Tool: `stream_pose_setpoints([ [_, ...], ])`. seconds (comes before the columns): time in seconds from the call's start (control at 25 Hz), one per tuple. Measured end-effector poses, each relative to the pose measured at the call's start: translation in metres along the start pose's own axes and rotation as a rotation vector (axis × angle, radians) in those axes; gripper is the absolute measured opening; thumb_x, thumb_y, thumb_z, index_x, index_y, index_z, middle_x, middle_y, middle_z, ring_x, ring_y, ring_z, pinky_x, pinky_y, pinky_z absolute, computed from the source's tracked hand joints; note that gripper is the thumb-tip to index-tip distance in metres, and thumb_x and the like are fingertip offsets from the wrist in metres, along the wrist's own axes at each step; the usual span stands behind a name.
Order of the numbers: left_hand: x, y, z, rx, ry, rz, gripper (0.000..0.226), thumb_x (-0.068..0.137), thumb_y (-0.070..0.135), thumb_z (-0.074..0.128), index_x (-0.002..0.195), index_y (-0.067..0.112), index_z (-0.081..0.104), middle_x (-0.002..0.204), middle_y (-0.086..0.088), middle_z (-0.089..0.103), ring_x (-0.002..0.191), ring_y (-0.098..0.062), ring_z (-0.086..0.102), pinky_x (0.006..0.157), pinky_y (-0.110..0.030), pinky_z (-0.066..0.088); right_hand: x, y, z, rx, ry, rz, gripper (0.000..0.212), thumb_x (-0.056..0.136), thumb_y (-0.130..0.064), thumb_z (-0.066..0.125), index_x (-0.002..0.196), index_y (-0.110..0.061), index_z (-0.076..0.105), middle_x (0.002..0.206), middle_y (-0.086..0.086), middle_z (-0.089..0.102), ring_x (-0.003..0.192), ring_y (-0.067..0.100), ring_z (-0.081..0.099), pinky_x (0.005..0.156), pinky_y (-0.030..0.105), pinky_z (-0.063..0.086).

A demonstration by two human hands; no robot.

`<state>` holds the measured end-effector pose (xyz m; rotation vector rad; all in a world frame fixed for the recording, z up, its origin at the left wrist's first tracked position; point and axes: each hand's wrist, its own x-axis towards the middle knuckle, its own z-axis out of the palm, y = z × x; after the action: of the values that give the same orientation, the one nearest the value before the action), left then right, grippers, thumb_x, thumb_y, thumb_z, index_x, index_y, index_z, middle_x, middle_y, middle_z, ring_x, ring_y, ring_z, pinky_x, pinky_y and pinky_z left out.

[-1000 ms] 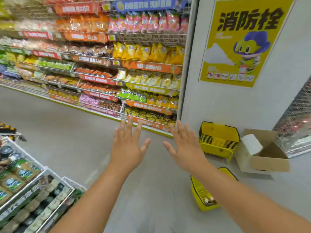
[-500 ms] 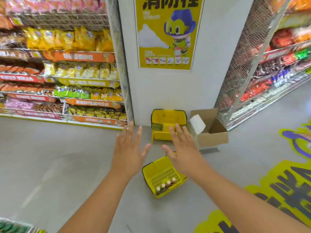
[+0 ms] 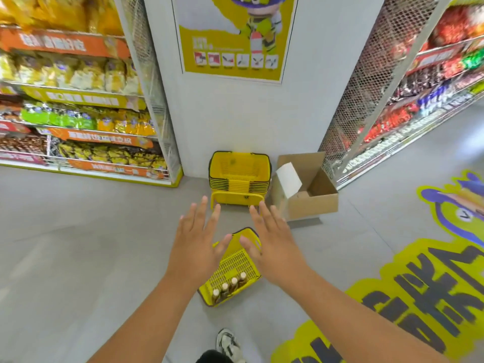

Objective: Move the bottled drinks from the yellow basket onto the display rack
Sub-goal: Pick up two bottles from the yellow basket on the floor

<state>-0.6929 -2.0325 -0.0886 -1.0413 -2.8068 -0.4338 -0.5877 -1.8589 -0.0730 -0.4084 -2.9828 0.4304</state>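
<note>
Below, my left hand [image 3: 195, 247] and right hand [image 3: 275, 248] hover flat, fingers spread, holding nothing — over the yellow perforated plastic basket [image 3: 230, 268] on the grey floor [image 3: 78, 244], four white-capped brown bottled drinks [image 3: 229, 285] lined inside.

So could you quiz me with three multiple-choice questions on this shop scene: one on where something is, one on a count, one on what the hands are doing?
1. Where does the stack of empty baskets stand?
A. against the white wall, beside the cardboard box
B. on a snack shelf
C. on the floor sticker

2. How many bottles show in the yellow basket on the floor?
A. one
B. four
C. nine

3. What are the hands doing?
A. each grips a bottle
B. both lift the basket
C. both spread open, holding nothing

Answers:
1 A: the stack sits at the wall's foot, left of the box.
2 B: four white caps stand in a row.
3 C: the left hand and right hand have straight, splayed fingers above the basket.
</note>
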Motion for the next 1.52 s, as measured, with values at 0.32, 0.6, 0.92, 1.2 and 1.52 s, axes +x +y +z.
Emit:
stream_pose_setpoints([
  [0.32,0.09,-0.03,0.119,-0.065,-0.14,-0.111,0.077,0.098,0.066,0.027,0.154,0.015,0.043,0.165,-0.017,0.03,0.147,-0.041,0.034,0.112,-0.058,0.039,0.113,0.064,0.062,-0.03,-0.174,-0.03,0.086,0.099,-0.072,0.007,0.162,-0.016,0.026,0.168,0.014,0.025,0.156,0.038,0.022,0.12,0.055,0.033],
  [0.6,0.104,-0.049,0.253,-0.156,-0.257,-0.315,0.078,0.095,0.066,0.032,0.15,0.013,0.048,0.162,-0.018,0.035,0.146,-0.042,0.036,0.111,-0.06,0.039,0.177,0.135,0.163,0.065,-0.332,-0.074,0.093,0.091,-0.078,0.01,0.164,-0.021,0.015,0.173,0.007,0.011,0.16,0.028,0.006,0.127,0.041,0.014],
  [0.92,0.065,-0.05,0.458,-0.187,-0.295,-0.553,0.077,0.094,0.064,0.038,0.152,0.014,0.046,0.162,-0.018,0.034,0.148,-0.043,0.034,0.114,-0.061,0.037,0.21,0.244,0.369,0.05,-0.667,-0.193,0.078,0.103,-0.062,0.033,0.165,-0.025,0.003,0.173,0.0,-0.002,0.16,0.022,-0.005,0.13,0.039,0.006],
  [1.2,0.024,-0.066,0.613,-0.197,-0.444,-0.637,0.081,0.093,0.069,0.027,0.156,0.019,0.039,0.167,-0.011,0.026,0.153,-0.036,0.026,0.119,-0.058,0.032,0.203,0.303,0.527,0.023,-0.821,-0.245,0.074,0.105,-0.059,0.033,0.165,-0.028,0.003,0.173,-0.004,-0.004,0.159,0.019,-0.008,0.127,0.038,0.004],
  [1.52,-0.009,-0.096,0.717,-0.197,-0.617,-0.638,0.08,0.097,0.069,0.035,0.162,0.025,0.018,0.171,-0.002,0.01,0.158,-0.026,0.009,0.126,-0.047,0.016,0.174,0.335,0.653,0.037,-0.954,-0.195,0.076,0.105,-0.059,0.034,0.165,-0.023,0.005,0.174,-0.001,0.004,0.16,0.02,-0.002,0.128,0.039,0.01],
])
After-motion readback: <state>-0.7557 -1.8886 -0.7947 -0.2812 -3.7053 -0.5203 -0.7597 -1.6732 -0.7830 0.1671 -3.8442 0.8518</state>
